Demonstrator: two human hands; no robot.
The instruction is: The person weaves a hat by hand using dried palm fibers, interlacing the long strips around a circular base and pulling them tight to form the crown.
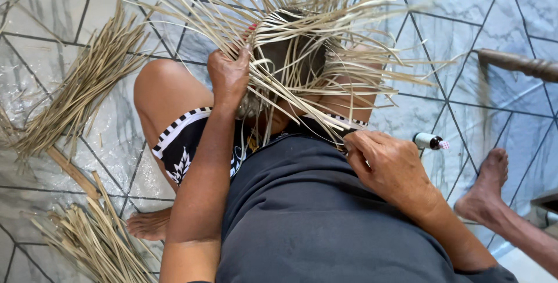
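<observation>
Between both hands (229, 76) (386, 164), half-woven basket (290, 50), strips fanning outward.

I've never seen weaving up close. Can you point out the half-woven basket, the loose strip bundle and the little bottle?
half-woven basket (289, 50): head view, woven dark centre.
loose strip bundle (87, 82): head view, mid-bundle on floor.
little bottle (429, 140): head view, its body.

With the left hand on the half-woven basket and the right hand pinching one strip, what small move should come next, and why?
Probably draw the strip taut with the right hand and tuck it across its neighbours. The left hand braces the woven basket on the lap, and many loose strips fan out unwoven, so the pinched one looks next in line.
</observation>
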